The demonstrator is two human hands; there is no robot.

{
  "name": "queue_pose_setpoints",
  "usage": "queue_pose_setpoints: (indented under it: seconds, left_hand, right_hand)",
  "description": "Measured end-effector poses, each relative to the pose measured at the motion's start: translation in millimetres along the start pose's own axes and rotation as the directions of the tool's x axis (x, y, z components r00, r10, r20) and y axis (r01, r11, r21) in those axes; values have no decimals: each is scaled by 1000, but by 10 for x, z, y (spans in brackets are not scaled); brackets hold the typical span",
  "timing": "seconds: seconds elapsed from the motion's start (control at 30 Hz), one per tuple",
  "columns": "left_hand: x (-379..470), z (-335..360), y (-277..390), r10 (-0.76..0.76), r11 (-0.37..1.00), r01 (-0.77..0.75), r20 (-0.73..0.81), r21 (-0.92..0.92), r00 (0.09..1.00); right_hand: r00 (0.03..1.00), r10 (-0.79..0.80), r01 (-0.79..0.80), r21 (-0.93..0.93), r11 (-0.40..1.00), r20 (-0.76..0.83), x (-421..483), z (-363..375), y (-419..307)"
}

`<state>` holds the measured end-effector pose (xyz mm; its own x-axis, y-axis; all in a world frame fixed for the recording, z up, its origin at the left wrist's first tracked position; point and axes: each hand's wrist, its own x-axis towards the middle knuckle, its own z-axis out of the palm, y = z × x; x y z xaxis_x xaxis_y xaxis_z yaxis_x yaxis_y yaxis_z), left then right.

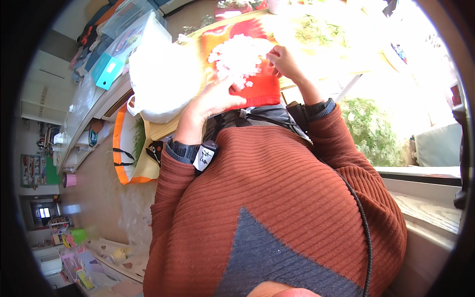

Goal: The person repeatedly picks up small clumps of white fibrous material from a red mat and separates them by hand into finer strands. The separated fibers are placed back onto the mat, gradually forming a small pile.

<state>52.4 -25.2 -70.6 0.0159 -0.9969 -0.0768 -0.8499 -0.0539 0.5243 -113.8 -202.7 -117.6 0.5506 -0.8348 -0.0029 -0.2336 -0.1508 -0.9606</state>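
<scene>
A red and orange cloth [269, 87] lies on the wooden table [163, 130] before me. On it is a heap of small white pieces [237, 55], possibly artificial flowers, washed out by glare. My left hand [217, 98] rests at the near left edge of the cloth, thumb and fingers apart, close to the nearest loose pieces. At the right side of the heap, my right hand [285, 64] hovers with its fingertips drawn together; glare hides whether anything is between them.
A bulging white plastic bag [163, 81] stands left of the cloth. Green sprigs [323, 31] lie at the far right of the table, with more greenery [371, 133] below to the right. An orange-trimmed bag [120, 148] is on the left, near a turquoise file box [107, 70].
</scene>
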Motion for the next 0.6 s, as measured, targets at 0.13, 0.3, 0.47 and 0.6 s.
queue_pose_setpoints:
  seconds: [0.13, 0.3, 0.47, 0.6]
  left_hand:
    - [29, 69, 101, 53, 980, -52, -1, 193, 999]
    - [82, 91, 137, 10, 984, -6, -24, 176, 1000]
    - [100, 133, 92, 54, 993, -46, -66, 113, 996]
    - [109, 162, 50, 42, 995, -34, -84, 98, 996]
  right_hand:
    - [998, 25, -24, 11, 1000, -53, 35, 4, 98]
    - [1000, -7, 8, 105, 994, -12, 78, 19, 170]
    - [966, -247, 250, 28, 968, -83, 104, 98, 162]
    - [861, -494, 483, -112, 868, -119, 138, 334, 162]
